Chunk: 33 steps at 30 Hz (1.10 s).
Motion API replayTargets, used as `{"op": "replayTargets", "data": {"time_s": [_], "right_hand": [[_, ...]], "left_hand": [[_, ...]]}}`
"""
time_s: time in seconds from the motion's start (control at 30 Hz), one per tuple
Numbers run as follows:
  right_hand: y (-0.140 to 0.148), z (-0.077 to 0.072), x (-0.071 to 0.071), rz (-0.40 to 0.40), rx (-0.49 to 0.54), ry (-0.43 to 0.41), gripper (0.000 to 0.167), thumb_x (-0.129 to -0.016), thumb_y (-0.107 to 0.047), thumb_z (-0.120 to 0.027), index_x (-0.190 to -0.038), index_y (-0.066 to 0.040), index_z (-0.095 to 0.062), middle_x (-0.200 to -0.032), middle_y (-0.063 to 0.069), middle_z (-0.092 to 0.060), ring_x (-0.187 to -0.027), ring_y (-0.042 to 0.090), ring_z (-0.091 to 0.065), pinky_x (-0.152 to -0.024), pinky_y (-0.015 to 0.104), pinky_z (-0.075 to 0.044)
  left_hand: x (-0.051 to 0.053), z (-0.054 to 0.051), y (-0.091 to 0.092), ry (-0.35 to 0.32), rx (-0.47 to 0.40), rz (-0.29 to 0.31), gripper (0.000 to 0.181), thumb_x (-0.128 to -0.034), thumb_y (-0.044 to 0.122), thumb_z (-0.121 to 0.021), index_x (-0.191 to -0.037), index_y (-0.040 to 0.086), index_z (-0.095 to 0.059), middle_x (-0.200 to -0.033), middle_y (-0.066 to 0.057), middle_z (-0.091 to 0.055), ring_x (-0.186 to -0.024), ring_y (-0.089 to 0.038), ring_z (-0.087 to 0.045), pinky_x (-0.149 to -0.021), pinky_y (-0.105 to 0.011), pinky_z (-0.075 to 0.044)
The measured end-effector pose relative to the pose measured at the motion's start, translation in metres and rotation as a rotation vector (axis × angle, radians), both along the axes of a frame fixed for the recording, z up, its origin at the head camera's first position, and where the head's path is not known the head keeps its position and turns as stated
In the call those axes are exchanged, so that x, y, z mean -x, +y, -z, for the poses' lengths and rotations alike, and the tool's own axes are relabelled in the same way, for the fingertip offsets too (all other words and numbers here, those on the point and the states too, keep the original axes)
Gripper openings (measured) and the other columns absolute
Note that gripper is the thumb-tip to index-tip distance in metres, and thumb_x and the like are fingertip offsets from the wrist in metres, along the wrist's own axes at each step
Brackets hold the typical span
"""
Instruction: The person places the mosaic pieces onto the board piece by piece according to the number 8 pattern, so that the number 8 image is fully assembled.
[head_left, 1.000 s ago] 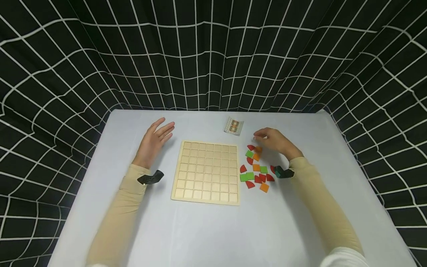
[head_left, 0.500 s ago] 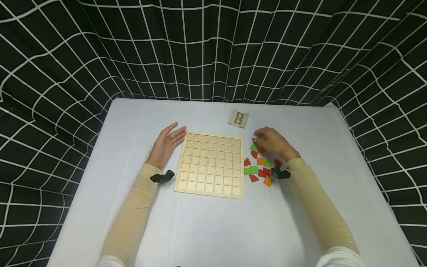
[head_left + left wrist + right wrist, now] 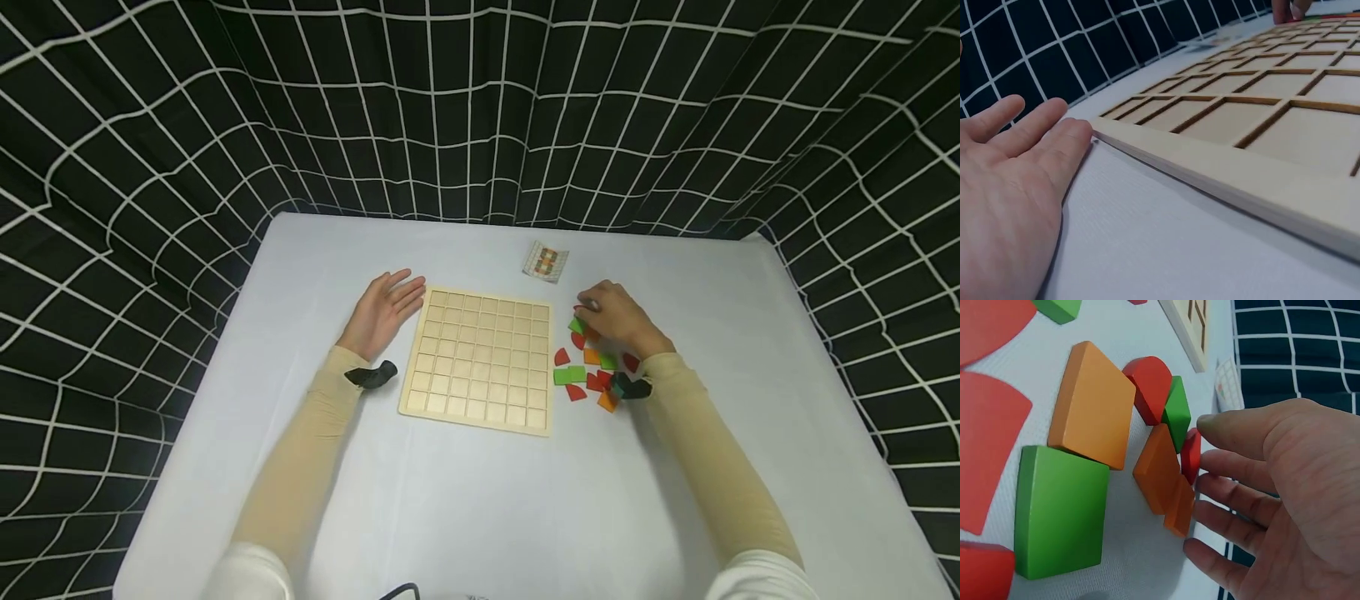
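Note:
A square wooden board (image 3: 480, 358) with a grid of shallow cells lies on the white table. My left hand (image 3: 378, 312) rests palm up at its far left corner, fingers extended; in the left wrist view the fingertips (image 3: 1075, 128) touch the board's corner. Right of the board my right hand (image 3: 615, 315) reaches down over the far pieces. In the right wrist view its thumb and forefinger pinch a red quarter-circle piece (image 3: 1191, 456), which still lies low beside a green square piece (image 3: 1177, 415) and orange square pieces (image 3: 1159, 469). The other fingers are slightly bent.
Several flat red, green (image 3: 576, 373) and orange pieces lie loosely between the board and my right wrist. A small printed pattern card (image 3: 546, 262) lies behind the board. Black cloth with a white grid (image 3: 480, 108) surrounds the table's back and sides.
My right hand has lowered from above the far pieces onto the red piece. My left hand has moved right to the board's corner. The head view has tilted downward.

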State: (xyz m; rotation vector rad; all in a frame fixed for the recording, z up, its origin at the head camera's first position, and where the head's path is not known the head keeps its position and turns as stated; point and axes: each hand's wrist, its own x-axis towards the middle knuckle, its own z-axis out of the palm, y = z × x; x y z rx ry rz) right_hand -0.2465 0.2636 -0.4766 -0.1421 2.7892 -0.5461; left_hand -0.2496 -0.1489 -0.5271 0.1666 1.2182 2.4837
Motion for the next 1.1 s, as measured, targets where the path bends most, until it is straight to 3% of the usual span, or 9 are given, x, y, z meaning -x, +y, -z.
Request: {"op": "replayTargets", "data": {"time_s": [0.33, 0.5, 0.63, 0.73, 0.83, 1.03, 1.1], "right_hand": [[0.005, -0.01, 0.004, -0.01, 0.042, -0.029, 0.05, -0.102, -0.028, -0.053, -0.143, -0.001, -0.054, -0.148, 0.022, -0.046, -0.133, 0.038, -0.043, -0.121, 0.059, -0.033], [0.004, -0.008, 0.001, -0.007, 0.052, -0.075, 0.055, -0.102, -0.031, -0.05, -0.147, 0.0, -0.048, -0.154, 0.022, -0.042, -0.139, 0.038, -0.041, -0.124, 0.058, -0.03], [0.004, -0.005, -0.003, -0.006, 0.044, -0.078, 0.056, -0.102, -0.031, -0.05, -0.149, 0.001, -0.046, -0.154, 0.023, -0.042, -0.141, 0.039, -0.04, -0.124, 0.058, -0.029], [0.005, -0.005, -0.003, -0.004, 0.051, -0.082, 0.056, -0.102, -0.031, -0.051, -0.149, 0.001, -0.046, -0.154, 0.023, -0.042, -0.141, 0.039, -0.039, -0.124, 0.059, -0.028], [0.006, -0.005, -0.003, -0.01, 0.059, -0.094, 0.057, -0.102, -0.031, -0.052, -0.149, 0.0, -0.046, -0.154, 0.023, -0.041, -0.141, 0.039, -0.038, -0.124, 0.059, -0.028], [0.008, -0.006, -0.002, -0.04, 0.055, -0.095, 0.056, -0.102, -0.031, -0.052, -0.149, 0.0, -0.047, -0.153, 0.024, -0.04, -0.14, 0.041, -0.037, -0.124, 0.06, -0.027], [0.008, -0.006, -0.002, -0.044, 0.061, -0.098, 0.056, -0.102, -0.031, -0.051, -0.148, 0.001, -0.047, -0.153, 0.024, -0.04, -0.14, 0.041, -0.037, -0.124, 0.06, -0.027]], "left_hand": [[0.007, -0.012, 0.014, 0.053, 0.278, -0.047, 0.064, -0.1108, 0.039, -0.031, -0.16, 0.0, -0.019, -0.164, -0.023, -0.028, -0.154, -0.031, -0.03, -0.127, -0.035, -0.03], [0.001, -0.012, 0.015, 0.03, 0.371, -0.058, 0.063, -0.1108, 0.038, -0.032, -0.16, 0.001, -0.019, -0.163, -0.022, -0.031, -0.153, -0.03, -0.033, -0.126, -0.034, -0.032], [-0.011, -0.014, 0.011, 0.015, 0.463, -0.038, 0.064, -0.1103, 0.042, -0.034, -0.162, 0.007, -0.017, -0.164, -0.018, -0.032, -0.153, -0.027, -0.033, -0.126, -0.035, -0.032], [-0.029, -0.021, -0.003, 0.034, 0.562, -0.015, 0.067, -0.1094, 0.046, -0.033, -0.162, 0.01, -0.015, -0.165, -0.016, -0.03, -0.154, -0.026, -0.032, -0.128, -0.038, -0.029], [-0.057, -0.031, -0.027, 0.079, 0.655, 0.006, 0.07, -0.1088, 0.049, -0.033, -0.162, 0.009, -0.013, -0.166, -0.016, -0.028, -0.156, -0.028, -0.028, -0.129, -0.043, -0.025], [-0.111, -0.051, -0.077, 0.149, 0.669, -0.008, 0.064, -0.1105, 0.045, -0.031, -0.161, 0.009, -0.016, -0.167, -0.02, -0.024, -0.156, -0.033, -0.023, -0.13, -0.052, -0.018], [-0.126, -0.058, -0.09, 0.181, 0.684, -0.009, 0.06, -0.111, 0.044, -0.03, -0.16, 0.011, -0.02, -0.166, -0.02, -0.026, -0.156, -0.03, -0.025, -0.129, -0.049, -0.022]]}}
